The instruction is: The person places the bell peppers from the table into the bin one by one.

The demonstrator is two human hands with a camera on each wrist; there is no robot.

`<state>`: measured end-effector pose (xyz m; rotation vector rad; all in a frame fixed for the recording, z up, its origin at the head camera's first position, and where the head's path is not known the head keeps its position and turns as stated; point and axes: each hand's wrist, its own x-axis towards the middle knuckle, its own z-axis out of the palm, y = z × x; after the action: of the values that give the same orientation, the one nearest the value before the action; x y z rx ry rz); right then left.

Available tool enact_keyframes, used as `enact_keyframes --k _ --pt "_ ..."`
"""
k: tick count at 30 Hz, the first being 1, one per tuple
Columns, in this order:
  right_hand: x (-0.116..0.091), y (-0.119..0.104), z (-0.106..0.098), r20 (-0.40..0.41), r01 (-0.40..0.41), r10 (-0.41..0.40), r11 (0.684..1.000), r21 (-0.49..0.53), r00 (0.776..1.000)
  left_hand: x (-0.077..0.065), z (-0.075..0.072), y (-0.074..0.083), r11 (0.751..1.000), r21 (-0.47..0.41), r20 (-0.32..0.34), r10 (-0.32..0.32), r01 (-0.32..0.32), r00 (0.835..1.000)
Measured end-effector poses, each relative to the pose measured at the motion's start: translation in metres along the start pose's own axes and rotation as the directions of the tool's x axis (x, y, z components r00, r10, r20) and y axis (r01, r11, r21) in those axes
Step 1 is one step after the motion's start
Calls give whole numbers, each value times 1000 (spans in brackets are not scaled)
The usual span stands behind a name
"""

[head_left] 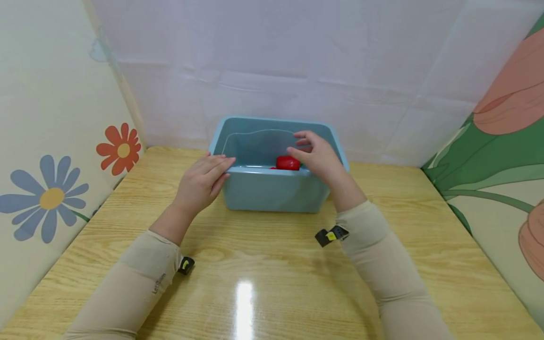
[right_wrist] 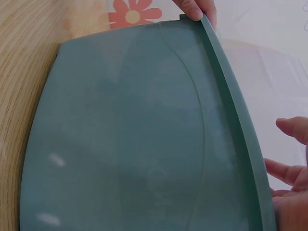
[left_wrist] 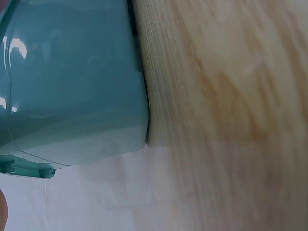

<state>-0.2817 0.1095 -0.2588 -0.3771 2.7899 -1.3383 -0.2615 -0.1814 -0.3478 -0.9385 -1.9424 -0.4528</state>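
Note:
A blue plastic bin (head_left: 274, 191) stands on the wooden table near the back wall. My left hand (head_left: 201, 182) grips its front left corner, fingers laid over the rim and thumb on the outer side. Over the right part of the bin's opening hovers my right hand (head_left: 316, 156), with thumb and fingers apart and nothing between them. Below that hand, inside the bin, lies a glossy red object (head_left: 287, 163); the front wall hides its lower part. In the right wrist view, fingers of the right hand (right_wrist: 291, 178) show beyond the bin's rim (right_wrist: 236, 110).
The wooden table (head_left: 255, 255) extends around the bin. Behind it hangs a white sheet (head_left: 272, 61). Flower-printed panels stand at the left (head_left: 51, 118) and right (head_left: 501, 156). Each wrist wears a strap with a small black device.

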Motion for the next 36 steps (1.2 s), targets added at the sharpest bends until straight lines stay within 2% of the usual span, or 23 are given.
enact_keyframes --k 13,20,36 --pt "-3 6 -10 -45 70 -67 996 62 997 0 -1 1 1000 -1 15 -9 9 1000" --pt "-3 15 -20 -107 106 -99 992 61 989 1 -1 1 1000 1 5 6 -6 1000" --pt "-10 31 -40 -169 71 -59 995 68 984 1 0 1 1000 -3 -1 1 -1 1000"
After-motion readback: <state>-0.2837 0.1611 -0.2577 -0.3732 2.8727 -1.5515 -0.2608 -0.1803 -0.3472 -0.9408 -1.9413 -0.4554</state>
